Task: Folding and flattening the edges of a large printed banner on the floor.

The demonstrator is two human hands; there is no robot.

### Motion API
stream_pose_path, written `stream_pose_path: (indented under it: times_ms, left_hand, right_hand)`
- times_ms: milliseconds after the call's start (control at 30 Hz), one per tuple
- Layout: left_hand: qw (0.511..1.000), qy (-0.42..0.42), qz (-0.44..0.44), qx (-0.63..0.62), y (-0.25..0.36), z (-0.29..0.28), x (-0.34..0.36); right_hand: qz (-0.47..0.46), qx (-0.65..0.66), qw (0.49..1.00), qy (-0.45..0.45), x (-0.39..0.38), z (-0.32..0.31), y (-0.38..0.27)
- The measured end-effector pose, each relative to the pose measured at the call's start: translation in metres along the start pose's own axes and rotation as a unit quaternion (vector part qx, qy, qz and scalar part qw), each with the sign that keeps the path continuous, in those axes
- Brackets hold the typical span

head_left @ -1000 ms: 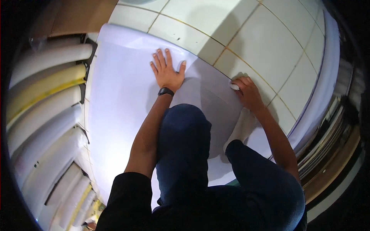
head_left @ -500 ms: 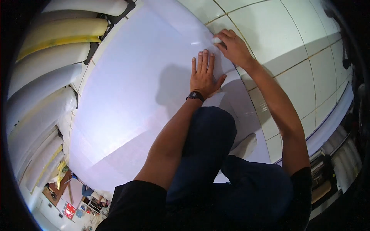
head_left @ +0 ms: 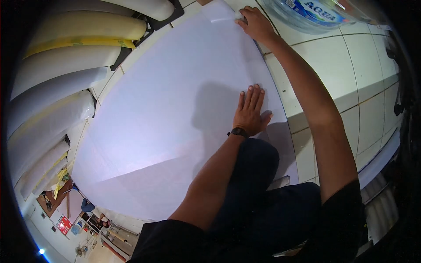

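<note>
A large white sheet (head_left: 153,109) with a smooth, slightly glossy surface is spread over the tiled floor in front of me. My left hand (head_left: 251,111) lies flat on it near its right edge, fingers stretched out and nothing in them. At the sheet's far right edge, my right hand (head_left: 257,25) is closed in a pinch on a small white rounded object (head_left: 239,15), mostly hidden by the fingers; its kind cannot be made out. My bent knee (head_left: 258,160) is over the sheet, just behind the left hand.
Several thick rolls of material (head_left: 74,30) line the left side. A large clear plastic container with a blue label (head_left: 302,19) stands at the far right on the white tiles (head_left: 315,61). A person (head_left: 104,220) and cluttered furniture show at the lower left.
My right hand has moved forward along the sheet's right edge with the small white object. The left hand remains flat on the sheet, now farther behind the right. The clear container has come into view.
</note>
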State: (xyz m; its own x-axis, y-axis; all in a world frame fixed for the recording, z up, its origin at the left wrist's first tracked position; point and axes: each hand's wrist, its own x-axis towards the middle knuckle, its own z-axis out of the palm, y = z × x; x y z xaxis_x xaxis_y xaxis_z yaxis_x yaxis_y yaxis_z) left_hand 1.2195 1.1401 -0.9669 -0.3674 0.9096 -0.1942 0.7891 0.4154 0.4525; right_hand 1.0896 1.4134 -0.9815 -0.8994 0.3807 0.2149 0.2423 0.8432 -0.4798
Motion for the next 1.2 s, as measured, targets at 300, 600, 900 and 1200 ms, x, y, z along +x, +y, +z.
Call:
stream_pose_path:
  times_ms: [300, 600, 900, 1200]
  left_hand:
    - [0.999, 0.003, -0.008, -0.044, -0.001, -0.001, -0.003]
    - [0.999, 0.008, 0.007, -0.038, 0.003, 0.000, 0.004]
    - [0.997, -0.022, 0.040, 0.070, 0.010, -0.003, 0.002]
    - [0.981, 0.140, 0.104, 0.082, 0.004, 0.021, 0.005]
  right_hand:
    - [0.040, -0.007, 0.996, 0.079, 0.066, 0.020, -0.014]
    - [-0.011, 0.088, 0.988, 0.130, -0.027, 0.042, -0.058]
    - [0.166, 0.237, 0.956, -0.052, -0.306, -0.072, -0.103]
    - [0.321, 0.155, 0.931, 0.072, -0.546, -0.081, -0.179]
